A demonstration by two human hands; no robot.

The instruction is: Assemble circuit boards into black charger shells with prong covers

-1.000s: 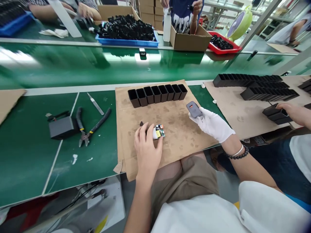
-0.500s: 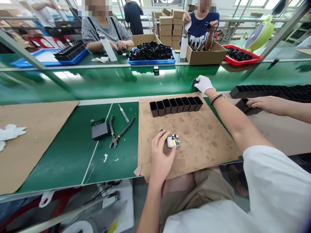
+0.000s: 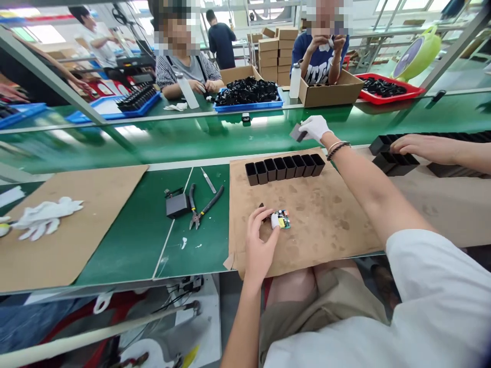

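My left hand (image 3: 262,244), bare, rests over the cardboard sheet with thumb and fingers closed around a small circuit board (image 3: 284,220) that has white and yellow parts. A dark piece (image 3: 262,206) shows by its fingertips, partly hidden. My right hand (image 3: 316,128) wears a white glove and grips a small black plastic case (image 3: 298,132) above the green surface beyond the cardboard. Between the two hands, a row of open-topped black cases (image 3: 284,168) stands on the far part of the cardboard sheet (image 3: 307,235).
Cutting pliers (image 3: 195,217), tweezers (image 3: 208,180) and a closed black box (image 3: 177,205) lie left. A white glove (image 3: 49,215) lies farther left. At right, another person's hand (image 3: 420,144) touches more black cases (image 3: 387,162). Two people sit opposite behind trays of black parts (image 3: 249,93).
My right hand has moved a little left with the black case, which is now tilted. The view has turned left. My left hand stays at the circuit board. The other person's hand has shifted among the cases.
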